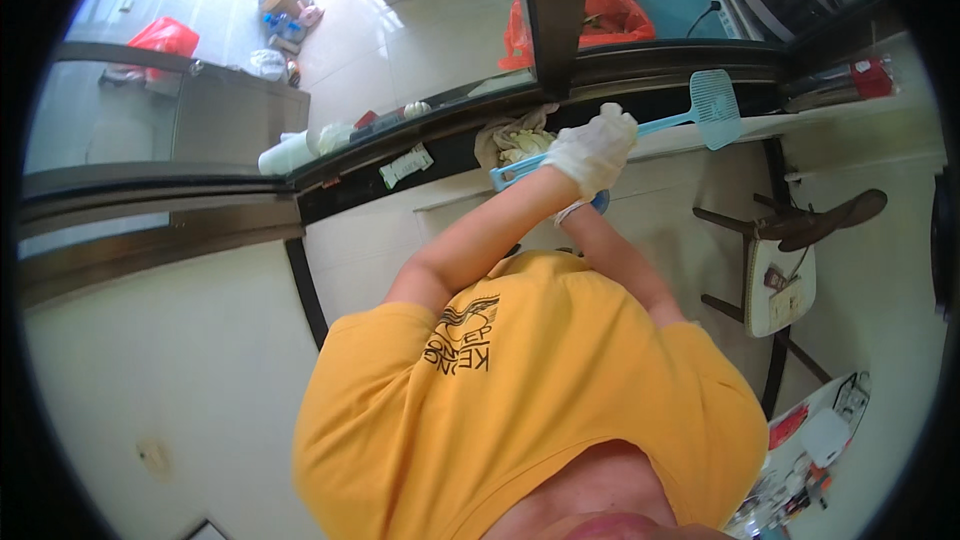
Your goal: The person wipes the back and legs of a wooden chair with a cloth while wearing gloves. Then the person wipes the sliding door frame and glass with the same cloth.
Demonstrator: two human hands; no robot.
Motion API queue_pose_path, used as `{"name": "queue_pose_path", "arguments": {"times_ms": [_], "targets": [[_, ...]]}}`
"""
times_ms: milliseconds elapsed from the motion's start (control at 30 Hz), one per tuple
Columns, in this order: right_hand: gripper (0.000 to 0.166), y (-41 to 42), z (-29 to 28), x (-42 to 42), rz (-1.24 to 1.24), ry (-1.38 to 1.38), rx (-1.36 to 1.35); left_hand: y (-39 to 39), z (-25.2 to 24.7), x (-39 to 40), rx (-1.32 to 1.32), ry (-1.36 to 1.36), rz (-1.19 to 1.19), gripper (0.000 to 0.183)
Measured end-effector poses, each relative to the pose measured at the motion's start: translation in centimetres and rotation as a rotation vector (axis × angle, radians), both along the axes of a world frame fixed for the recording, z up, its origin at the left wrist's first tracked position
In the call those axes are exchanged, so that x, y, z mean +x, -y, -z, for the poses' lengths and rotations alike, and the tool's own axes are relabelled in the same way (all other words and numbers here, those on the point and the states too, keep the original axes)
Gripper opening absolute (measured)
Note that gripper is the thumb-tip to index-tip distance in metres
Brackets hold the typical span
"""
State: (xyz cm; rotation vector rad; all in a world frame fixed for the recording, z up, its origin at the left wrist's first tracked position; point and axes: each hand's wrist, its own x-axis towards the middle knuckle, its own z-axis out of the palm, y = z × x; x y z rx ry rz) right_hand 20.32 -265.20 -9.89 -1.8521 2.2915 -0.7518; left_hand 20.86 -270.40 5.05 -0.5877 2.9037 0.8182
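Note:
My left hand, in a whitish glove, is closed around the middle of a light blue plastic fly swatter. The swatter's slotted mesh head points right and its looped handle end sticks out to the left. Below my left forearm, only the glove cuff of my right hand shows; its fingers are hidden. A small blue thing, too covered to name, shows beside that cuff. Just left of my left hand, crumpled beige cloth lies on the dark sill.
A white and green packet lies on the sill. Glass panes in a dark frame stand ahead, with a red plastic bag behind them. To the right are a wooden chair with a pale seat and a cluttered table.

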Motion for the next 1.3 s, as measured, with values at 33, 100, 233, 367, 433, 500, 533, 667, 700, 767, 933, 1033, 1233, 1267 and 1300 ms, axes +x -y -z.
{"name": "queue_pose_path", "arguments": {"times_ms": [33,100,233,367,433,500,533,667,700,767,933,1033,1233,1267,1300], "targets": [[0.031,0.1,0.5,0.5,0.020,-0.052,-0.131,0.3,0.8,-1.4,0.006,0.021,0.020,0.023],[0.032,0.4,1.0,1.9,0.035,-0.163,-0.333,1.6,3.1,-3.0,0.000,0.033,-0.001,0.020],[0.033,-2.2,-2.3,2.9,0.145,0.048,-0.108,2.0,6.6,-4.4,-0.073,-0.125,-0.013,0.019],[0.044,-9.7,-0.6,4.8,0.460,0.751,-0.220,0.9,7.9,-7.9,0.059,-0.068,0.022,0.019],[0.044,-10.7,-7.2,5.5,0.580,0.715,-0.271,2.5,11.7,-9.1,-0.238,-0.140,0.189,0.021],[0.043,-12.4,-7.8,5.9,0.774,1.099,-0.427,3.5,17.2,-12.6,-0.544,-0.114,0.239,0.021],[0.043,-13.6,-7.8,5.8,0.889,1.306,-0.489,3.0,17.0,-13.2,-0.679,-0.052,0.253,0.022],[0.043,-17.3,-9.9,3.7,0.804,1.413,-0.498,1.3,10.1,-10.9,0.038,-0.241,-0.033,0.029],[0.045,-17.6,-9.9,3.4,0.745,1.411,-0.536,1.3,8.5,-9.5,0.014,-0.322,-0.027,0.028],[0.048,-16.9,-11.4,2.6,0.716,1.444,-0.631,1.6,5.5,-4.1,-0.046,-0.488,0.040,0.023],[0.047,-17.9,-8.6,-2.9,0.557,1.598,-0.531,4.7,5.4,10.0,-0.221,-0.474,-0.247,0.030],[0.049,-14.6,-10.3,-3.5,0.259,1.826,-0.478,7.5,6.2,18.3,-0.501,-0.346,-0.467,0.036],[0.037,-5.9,-9.7,0.8,0.271,1.741,-0.497,11.9,7.8,25.5,-0.611,-0.038,-0.509,0.053],[0.036,-4.0,-11.2,2.4,0.281,1.702,-0.499,12.6,8.7,26.0,-0.621,-0.056,-0.499,0.050],[0.035,-2.4,-11.8,3.4,0.295,1.661,-0.504,13.3,9.0,26.2,-0.616,0.006,-0.487,0.050]]}}
